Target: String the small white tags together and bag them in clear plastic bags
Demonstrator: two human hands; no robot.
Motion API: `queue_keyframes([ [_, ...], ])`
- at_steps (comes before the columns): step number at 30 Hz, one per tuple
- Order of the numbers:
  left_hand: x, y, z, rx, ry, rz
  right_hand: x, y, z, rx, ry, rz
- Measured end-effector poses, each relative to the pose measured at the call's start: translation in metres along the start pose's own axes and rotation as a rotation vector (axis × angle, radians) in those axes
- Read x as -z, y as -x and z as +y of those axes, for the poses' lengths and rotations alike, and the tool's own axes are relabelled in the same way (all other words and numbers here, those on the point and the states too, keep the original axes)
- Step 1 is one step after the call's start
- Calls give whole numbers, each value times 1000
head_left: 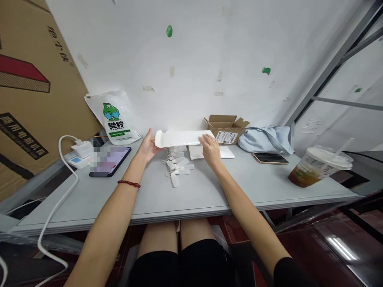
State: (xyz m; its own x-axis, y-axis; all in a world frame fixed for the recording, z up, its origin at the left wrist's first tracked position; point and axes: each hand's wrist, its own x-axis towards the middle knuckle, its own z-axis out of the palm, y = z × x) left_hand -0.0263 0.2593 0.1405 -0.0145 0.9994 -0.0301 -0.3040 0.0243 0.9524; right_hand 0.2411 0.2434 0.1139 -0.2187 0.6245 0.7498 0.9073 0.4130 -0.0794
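Grey table (209, 191); white packet (179, 138) gripped between both hands, left (147, 148), right (210, 149).

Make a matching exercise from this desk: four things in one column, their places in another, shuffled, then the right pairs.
Things:
1. long white packet
2. tablet
3. iced drink cup
4. small cardboard box

Places:
A. at the table's right end
B. held between the left hand and the right hand
C. against the wall, behind the right hand
D. flat on the table, left of the left hand

Pairs: 1-B, 2-D, 3-A, 4-C
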Motion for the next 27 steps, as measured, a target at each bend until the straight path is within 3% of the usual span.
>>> queue_keyframes([
  [5,-12,6,-4,-4,-32,21,7,1,-14,94,-10,-79],
  [11,-36,22,-11,-22,-168,-167,21,3,-34,210,-67,-144],
  [15,-42,27,-14,-53,-258,-246,24,4,-40,224,-45,-215],
  [23,-38,24,-13,-85,-305,-134,25,2,-35,140,-73,-138],
  [27,-23,22,-3,-54,-379,-83,23,0,-23,30,-129,-97],
])
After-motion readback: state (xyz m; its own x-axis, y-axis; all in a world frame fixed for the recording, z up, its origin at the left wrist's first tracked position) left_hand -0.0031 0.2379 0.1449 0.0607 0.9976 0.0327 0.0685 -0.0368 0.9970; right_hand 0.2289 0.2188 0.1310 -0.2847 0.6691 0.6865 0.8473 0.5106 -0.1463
